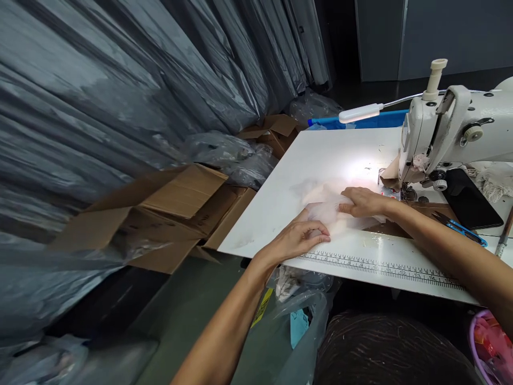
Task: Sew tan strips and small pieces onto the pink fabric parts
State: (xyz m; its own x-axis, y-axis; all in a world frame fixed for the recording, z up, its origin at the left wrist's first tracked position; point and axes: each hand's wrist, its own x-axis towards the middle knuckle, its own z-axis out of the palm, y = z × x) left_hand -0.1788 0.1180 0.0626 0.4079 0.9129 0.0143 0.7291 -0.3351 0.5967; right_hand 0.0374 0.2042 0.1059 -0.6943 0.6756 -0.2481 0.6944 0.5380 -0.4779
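Observation:
A piece of sheer white fabric [326,209] lies bunched on the white sewing table [276,198], to the left of the sewing machine's needle area. My left hand [298,235] is at the fabric's near left edge, thumb and fingers curled together on it. On its far right side, my right hand [364,202] pinches the fabric between thumb and fingers, beside the presser foot [407,192]. The fabric is pale and blurred under the bright light, so its outline is hard to make out.
The sewing machine [473,123] stands at right, with a lamp [360,113] behind. Blue thread snips [460,229] and a black phone [471,200] lie near my right forearm. A printed ruler [377,267] runs along the front edge. Cardboard boxes [180,198] stand at left.

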